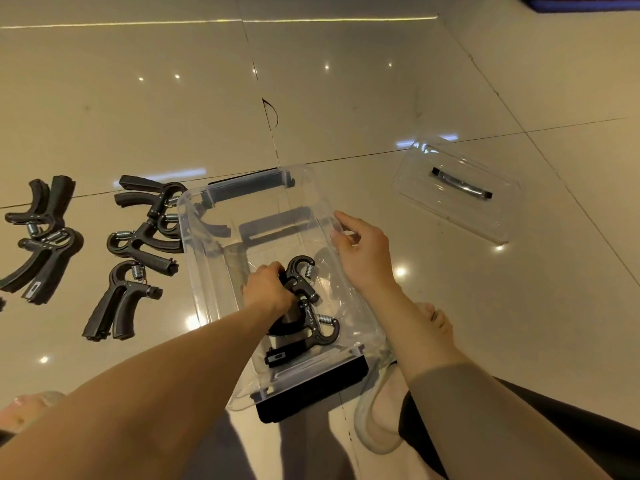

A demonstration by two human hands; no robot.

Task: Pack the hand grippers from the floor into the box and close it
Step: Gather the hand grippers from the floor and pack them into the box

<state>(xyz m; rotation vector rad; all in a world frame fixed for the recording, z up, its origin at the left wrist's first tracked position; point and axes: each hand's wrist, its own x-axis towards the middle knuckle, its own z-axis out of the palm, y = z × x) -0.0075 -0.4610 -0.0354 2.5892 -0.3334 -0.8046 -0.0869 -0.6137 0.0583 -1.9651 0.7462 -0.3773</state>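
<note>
While lid [437, 206] lies aside, box [203, 271] gapes.

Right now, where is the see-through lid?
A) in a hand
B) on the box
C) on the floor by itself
C: the lid lies flat on the floor, apart from the open box; the left hand grips a hand gripper, the right hand holds the box rim.
</note>
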